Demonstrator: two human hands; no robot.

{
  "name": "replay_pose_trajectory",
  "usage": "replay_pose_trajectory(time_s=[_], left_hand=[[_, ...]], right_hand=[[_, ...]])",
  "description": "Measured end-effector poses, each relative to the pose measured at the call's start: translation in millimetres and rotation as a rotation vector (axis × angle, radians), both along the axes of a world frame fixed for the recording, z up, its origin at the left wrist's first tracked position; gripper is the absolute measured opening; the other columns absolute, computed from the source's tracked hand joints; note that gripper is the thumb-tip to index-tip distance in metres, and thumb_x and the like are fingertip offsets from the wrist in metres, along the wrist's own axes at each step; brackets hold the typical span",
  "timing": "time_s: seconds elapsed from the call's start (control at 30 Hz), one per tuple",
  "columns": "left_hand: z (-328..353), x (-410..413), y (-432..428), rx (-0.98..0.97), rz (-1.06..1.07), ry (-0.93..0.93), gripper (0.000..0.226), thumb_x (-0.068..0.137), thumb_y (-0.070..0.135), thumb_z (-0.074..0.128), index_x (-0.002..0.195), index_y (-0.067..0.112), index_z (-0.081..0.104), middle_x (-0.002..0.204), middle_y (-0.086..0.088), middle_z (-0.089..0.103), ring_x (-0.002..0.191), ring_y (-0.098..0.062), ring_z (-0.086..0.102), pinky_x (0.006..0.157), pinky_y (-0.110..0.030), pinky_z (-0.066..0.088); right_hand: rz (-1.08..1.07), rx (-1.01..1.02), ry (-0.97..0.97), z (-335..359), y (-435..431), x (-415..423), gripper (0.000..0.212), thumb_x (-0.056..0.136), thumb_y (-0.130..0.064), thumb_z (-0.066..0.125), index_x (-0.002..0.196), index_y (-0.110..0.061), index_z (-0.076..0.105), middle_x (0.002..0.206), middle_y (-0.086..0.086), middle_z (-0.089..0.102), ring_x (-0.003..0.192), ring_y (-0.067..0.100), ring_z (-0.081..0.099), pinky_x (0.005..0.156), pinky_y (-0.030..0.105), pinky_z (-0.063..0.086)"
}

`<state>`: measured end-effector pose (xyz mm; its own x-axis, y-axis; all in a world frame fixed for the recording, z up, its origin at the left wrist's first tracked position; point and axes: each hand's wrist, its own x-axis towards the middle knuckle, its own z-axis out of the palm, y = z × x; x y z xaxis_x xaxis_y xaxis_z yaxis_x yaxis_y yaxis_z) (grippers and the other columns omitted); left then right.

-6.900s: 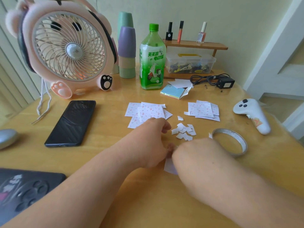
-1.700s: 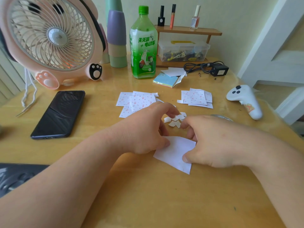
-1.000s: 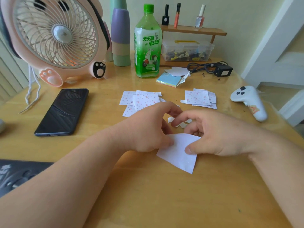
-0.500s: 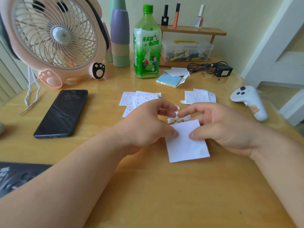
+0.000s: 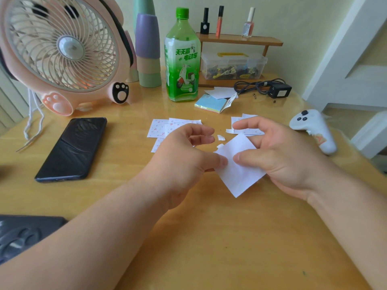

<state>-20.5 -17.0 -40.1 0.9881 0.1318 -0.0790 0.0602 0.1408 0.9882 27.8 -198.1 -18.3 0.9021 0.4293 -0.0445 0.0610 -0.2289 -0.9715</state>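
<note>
Swung the plain white paper sheet [image 5: 236, 170] round onto one corner since a moment ago.
Small white paper scraps [image 5: 221, 137] and cherry-print slips [image 5: 159, 130] just behind, black smartphone [image 5: 72, 147] off left; pinching it with left hand [image 5: 182, 162] and right hand [image 5: 280, 155], spare fingers loosely spread; smooth, unfolded, just over the pale wooden table [image 5: 209, 237].

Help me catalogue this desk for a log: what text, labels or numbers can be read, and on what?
"天天赢" and "电动车": green bottle label.
Smaller characters beside them: too small.
White paper: blank.
Patterned slips, note pad wrapper, controller sticker: print too blurred to read.
</note>
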Motion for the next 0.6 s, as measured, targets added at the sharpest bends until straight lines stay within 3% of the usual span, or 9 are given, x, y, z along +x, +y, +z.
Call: replay_pose_trajectory(time_s=[0.07,0.17,0.23,0.3,0.4,0.6], left_hand=[[1.0,-1.7,-2.3,0.017,-0.003,0.004,0.06,0.052,0.005,0.078,0.11,0.018,0.069,0.114,-0.002,0.065,0.091,-0.017,0.071,0.084,-0.038,0.062],[1.4,-2.8,-4.3,0.026,-0.006,0.017,0.058,0.052,0.005,0.076,0.108,0.019,0.069,0.113,-0.002,0.066,0.091,-0.02,0.071,0.083,-0.037,0.062],[0.9,-2.4,-3.6,-0.027,0.002,0.042,0.057,0.053,0.003,0.075,0.108,0.017,0.069,0.117,-0.006,0.064,0.098,-0.027,0.072,0.083,-0.038,0.062],[1.1,-1.2,-1.2,-0.136,0.018,0.075,0.059,0.053,-0.001,0.075,0.11,0.012,0.068,0.124,-0.014,0.062,0.108,-0.036,0.07,0.081,-0.039,0.062],[1.4,-0.2,0.4,-0.243,0.031,0.099,0.058,0.055,-0.008,0.077,0.109,0.007,0.066,0.127,-0.02,0.061,0.105,-0.037,0.072,0.07,-0.029,0.058],[3.5,0.7,-0.8,-0.327,0.073,0.104,0.042,0.075,-0.022,0.071,0.107,0.005,0.065,0.112,-0.015,0.06,0.09,-0.03,0.07,0.07,-0.028,0.059]], right_hand=[[-0.007,-0.013,-0.025,-2.0,0.8,2.0,0.053,0.084,0.012,0.064,0.117,-0.029,0.06,0.093,0.015,0.077,0.081,0.036,0.067,0.08,0.044,0.047],[0.016,-0.029,-0.081,-4.8,1.1,2.2,0.055,0.077,0.001,0.071,0.113,-0.038,0.06,0.094,0.016,0.077,0.086,0.048,0.065,0.08,0.05,0.05],[0.03,-0.042,-0.145,-4.5,0.8,1.0,0.058,0.081,0.0,0.077,0.118,-0.042,0.06,0.091,0.01,0.078,0.08,0.035,0.069,0.078,0.047,0.052],[0.042,-0.016,-0.163,-2.6,0.3,0.9,0.056,0.088,0.001,0.073,0.126,-0.036,0.057,0.084,0.002,0.078,0.071,0.019,0.069,0.066,0.036,0.054],[0.063,-0.03,-0.208,0.0,-0.2,2.8,0.054,0.089,0.0,0.072,0.13,-0.03,0.054,0.076,0.003,0.074,0.049,0.019,0.056,0.048,0.032,0.045],[0.082,0.029,-0.124,1.2,-3.5,5.7,0.069,0.073,-0.001,0.087,0.128,-0.029,0.057,0.082,0.006,0.074,0.051,0.024,0.056,0.044,0.03,0.047]])
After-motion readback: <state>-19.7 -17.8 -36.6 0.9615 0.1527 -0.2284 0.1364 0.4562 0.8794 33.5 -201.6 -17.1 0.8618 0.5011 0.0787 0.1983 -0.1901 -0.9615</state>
